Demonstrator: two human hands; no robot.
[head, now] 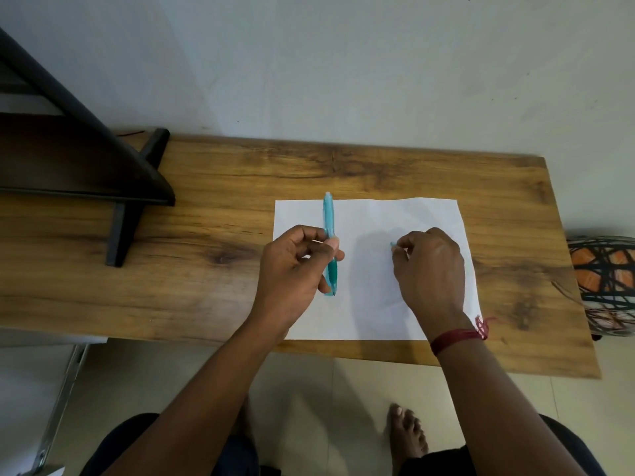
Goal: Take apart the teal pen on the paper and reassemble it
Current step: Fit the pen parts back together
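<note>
Head view — teal pen (329, 231) pinched upright in left hand (292, 269) above the paper (371, 304); right hand (427, 266) fingers closed on a small teal piece (393, 245). Advice — keep barrel steady, set parts on paper.

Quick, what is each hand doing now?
Left hand: closed on the teal pen.
Right hand: fingertips pinched on a small teal piece; which part cannot be told.
</note>
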